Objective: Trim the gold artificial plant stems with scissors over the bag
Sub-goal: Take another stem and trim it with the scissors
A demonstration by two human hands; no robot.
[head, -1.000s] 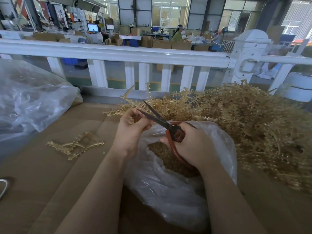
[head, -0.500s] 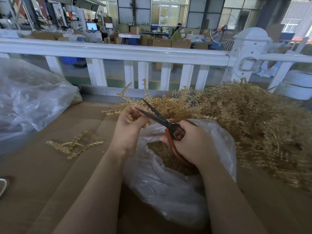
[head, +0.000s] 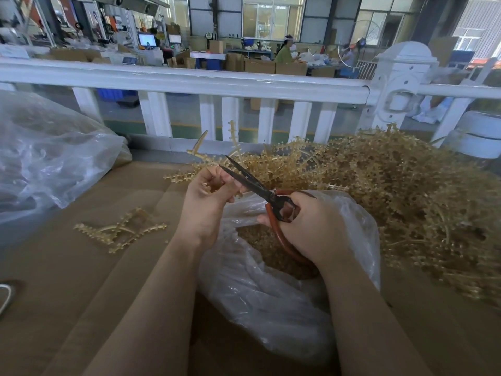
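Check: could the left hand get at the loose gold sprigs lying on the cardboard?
Probably not yet: the left hand holds a stem. The sprigs lie uncovered beside its forearm.

This is a factory floor, a big industrial hall. A white railing (head: 189, 81) runs across the view, and beyond it stand stacked cardboard boxes (head: 273, 67), lit computer monitors (head: 147, 39) and a worker (head: 285, 51) seated at a packing station. High windows (head: 273, 14) line the far wall behind the railing. On this side of the railing, a cardboard-covered surface (head: 67, 280) carries a heaped pile of gold stems (head: 406, 191).
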